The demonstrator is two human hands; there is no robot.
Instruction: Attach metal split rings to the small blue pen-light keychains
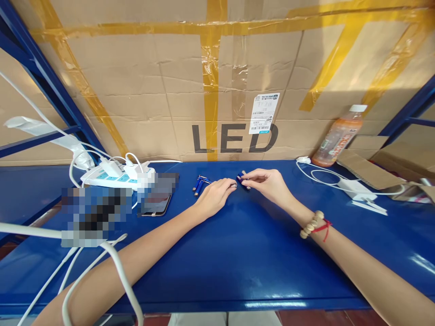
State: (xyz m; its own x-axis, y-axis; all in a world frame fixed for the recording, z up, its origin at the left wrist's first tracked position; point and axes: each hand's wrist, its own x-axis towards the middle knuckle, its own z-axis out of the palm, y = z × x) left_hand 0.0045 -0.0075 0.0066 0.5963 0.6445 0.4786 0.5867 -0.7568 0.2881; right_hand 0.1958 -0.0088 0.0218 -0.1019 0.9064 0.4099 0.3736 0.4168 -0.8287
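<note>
My left hand (215,197) rests low over the blue surface, its fingers drawn together round a small piece. Only a shiny metal end (233,185) shows past the fingertips; the rest is hidden by the hand. Across a narrow gap, my right hand (268,183) pinches a small blue cylinder (241,178) between thumb and fingers. Close under those fingertips, more blue and metal shows, too small to tell whether it is a separate piece. Several slim blue cylinders with metal ends (200,184) lie in a loose group just left of my left hand.
A phone (158,206) and a white power strip (115,176) with plugs and trailing cables are at left; one thick white cable (118,267) crosses my left forearm. An orange drink bottle (338,138), white charger (356,189) and open carton (363,165) stand right. Behind is a large cardboard box (142,99).
</note>
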